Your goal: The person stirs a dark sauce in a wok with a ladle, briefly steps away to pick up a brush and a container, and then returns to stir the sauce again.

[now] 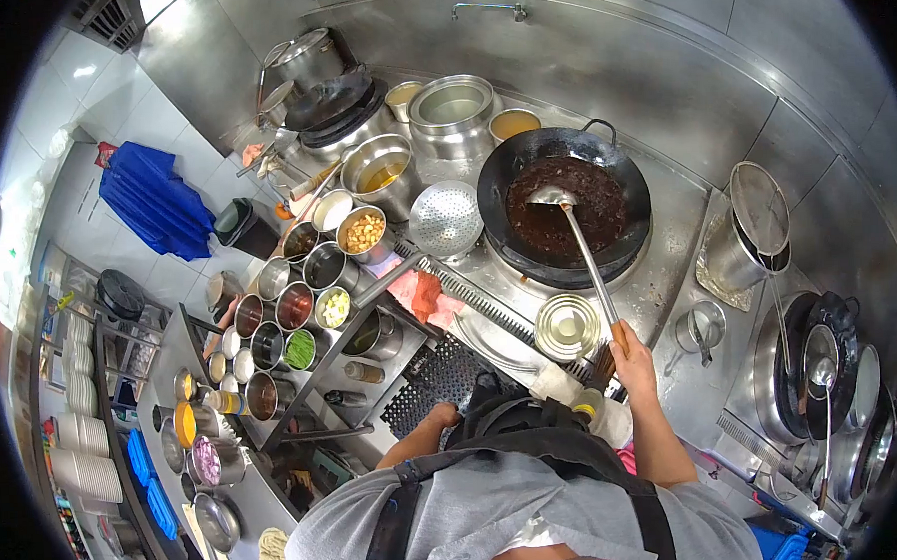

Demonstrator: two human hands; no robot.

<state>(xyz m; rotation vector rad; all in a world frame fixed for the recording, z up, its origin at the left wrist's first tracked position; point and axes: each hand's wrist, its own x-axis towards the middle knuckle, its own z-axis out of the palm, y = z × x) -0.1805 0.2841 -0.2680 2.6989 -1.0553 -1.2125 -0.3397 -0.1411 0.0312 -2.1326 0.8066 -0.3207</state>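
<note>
My right hand (633,360) is closed round the wooden handle of a long ladle (590,264). The ladle's bowl rests in dark reddish-brown sauce (566,215) inside a large black wok (495,193) on the stove. Down at my left side, my left hand (442,414) hangs near the waist, its fingers mostly hidden, over a black perforated floor mat (438,376). A perforated metal strainer (446,220) lies just left of the wok. In front of me, between my right hand and the wok, stands a round metal tin (568,327).
Pots (452,105) and bowls of liquid stand behind and left of the wok. Metal containers of ingredients (298,350) crowd the left counter. At the right are a sieve on a pot (761,211), a small metal jug (701,327) and another wok (835,363).
</note>
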